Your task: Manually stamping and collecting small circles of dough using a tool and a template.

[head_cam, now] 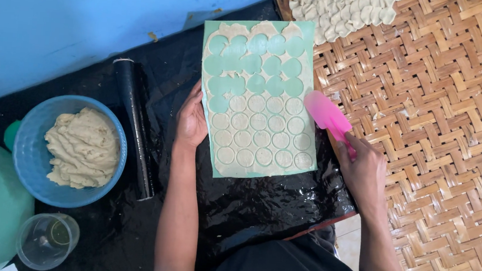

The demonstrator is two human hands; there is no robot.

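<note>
The left hand [191, 120] rests flat on the left edge of a green mat [308, 31] covered in rolled dough [261, 132] cut into circles. Just right of the mat, the right hand [365, 167] grips a pink spatula [328, 117], blade angled toward the dough. Well left of the left hand sits a blue bowl [32, 164] of dough.

Work surface: black glossy plastic sheet [258, 207] spread on the floor beside a blue wall, with a woven bamboo mat [455, 142] adjoining it on the right. On the sheet: green cutting mat [305, 31] bearing rolled dough cut into circles, black roll [134, 126] just left of it, blue bowl [32, 158] of dough, clear plastic cup [46, 240]. On the bamboo mat: heap of folded dough pieces [345, 8], top edge.
</note>
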